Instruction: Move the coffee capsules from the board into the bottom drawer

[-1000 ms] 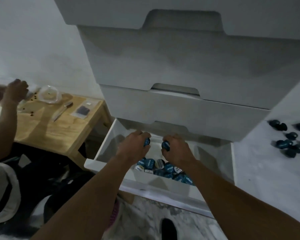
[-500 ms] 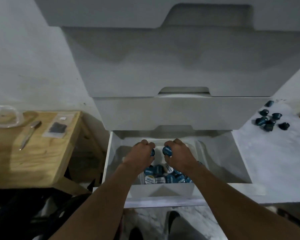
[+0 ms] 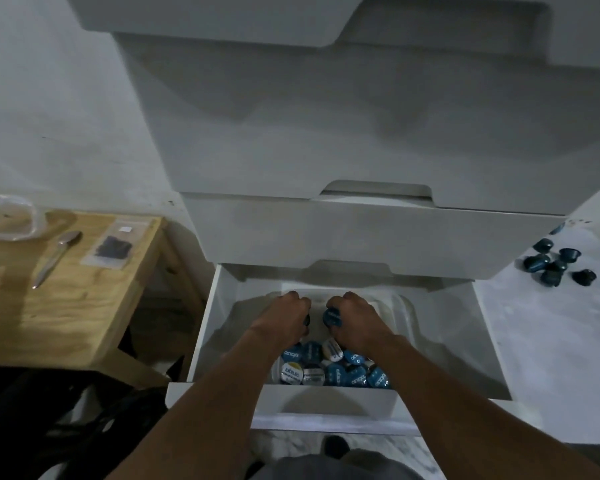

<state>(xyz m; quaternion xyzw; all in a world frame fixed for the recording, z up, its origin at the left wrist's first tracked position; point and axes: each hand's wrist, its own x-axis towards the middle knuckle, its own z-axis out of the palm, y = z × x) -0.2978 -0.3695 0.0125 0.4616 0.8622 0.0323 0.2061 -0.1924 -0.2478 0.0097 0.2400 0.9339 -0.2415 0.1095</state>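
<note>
Both of my hands reach into the open white bottom drawer [image 3: 219, 327]. My left hand [image 3: 284, 317] is closed around a dark blue coffee capsule [image 3: 306, 320], mostly hidden by the fingers. My right hand [image 3: 354, 317] grips another blue capsule [image 3: 332, 317] whose foil lid faces me. Below the hands, a pile of blue and white capsules [image 3: 333, 368] lies against the drawer's front wall. Several more dark blue capsules [image 3: 555, 263] lie on the white marbled board [image 3: 551, 341] to the right.
Closed white drawers [image 3: 361, 230] stack above the open one. A wooden stool [image 3: 66, 292] at the left carries a spoon [image 3: 54, 258], a small plastic bag [image 3: 113, 247] and a clear container [image 3: 7, 216]. Dark fabric lies on the floor at lower left.
The view has swung so the drawer is centred and the person at the left is out of sight. My hands stay over the pile, each still holding a capsule.
</note>
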